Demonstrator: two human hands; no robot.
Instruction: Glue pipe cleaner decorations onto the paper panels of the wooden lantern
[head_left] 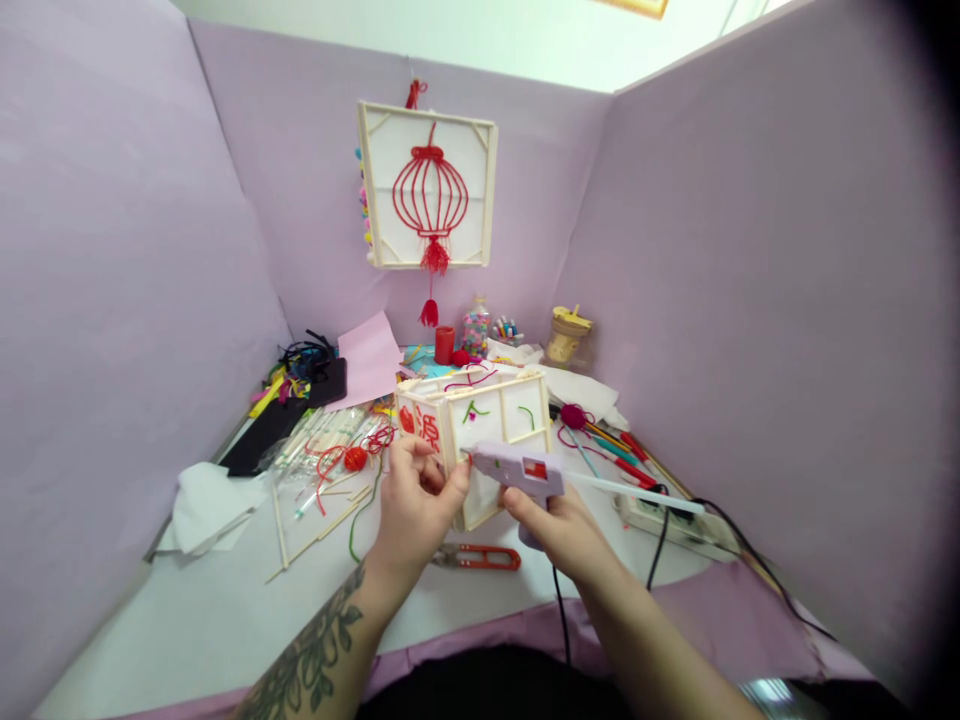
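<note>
My left hand (415, 505) grips the near corner of a small wood-framed paper lantern box (495, 415) with red characters on one side and holds it above the white table (187, 620). A lilac glue gun (517, 470) sits in my closed right hand (559, 525). Its nozzle points left and touches the box's front edge beside my left fingers. A white glue stick (637, 490) juts out of the gun's back to the right.
Red-handled snips (480, 556) lie just under my hands. Wooden sticks and red cord (330, 460) are strewn at the left, pens (615, 445) and a power strip (675, 520) at the right. A finished lantern panel (427, 185) hangs on the lilac back wall.
</note>
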